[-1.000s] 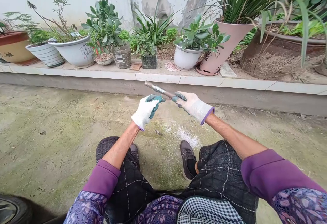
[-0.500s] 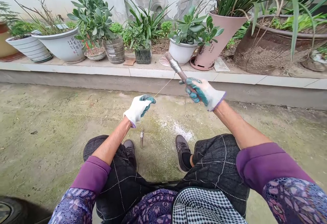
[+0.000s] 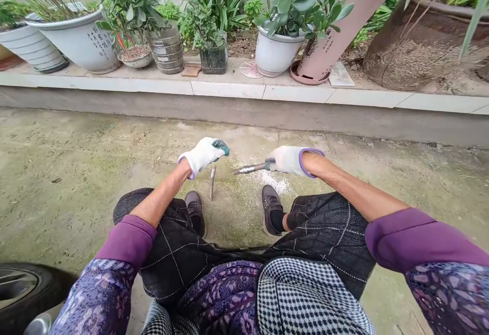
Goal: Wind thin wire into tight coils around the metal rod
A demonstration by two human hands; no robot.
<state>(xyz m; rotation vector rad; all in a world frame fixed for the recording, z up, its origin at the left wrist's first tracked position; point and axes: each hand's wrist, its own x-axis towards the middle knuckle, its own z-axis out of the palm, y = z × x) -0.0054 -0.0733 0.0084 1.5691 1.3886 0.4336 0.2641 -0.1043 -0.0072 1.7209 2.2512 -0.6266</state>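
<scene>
My right hand (image 3: 288, 159), in a white and teal work glove, is wrapped round a brown stick (image 3: 248, 169) with silvery winding near its far end. The stick lies almost level, pointing left. My left hand (image 3: 206, 153), gloved alike, has its fingers pinched together to the left of the stick's tip, apart from it. Half a second ago a thin thread ran between these fingers and the stick; now it is too fine to make out. A second short stick (image 3: 212, 184) stands nearly upright on the ground just below my left hand.
White powder (image 3: 275, 182) lies scattered on the concrete by my right shoe (image 3: 270, 205). Ahead runs a low tiled ledge (image 3: 229, 89) with several potted plants, including a white pot (image 3: 275, 52). A tyre (image 3: 34, 286) is at lower left.
My right hand has come down and turned over, swinging the stick from raised and slanted to nearly level. My left hand has barely moved. The view has tilted downward.
</scene>
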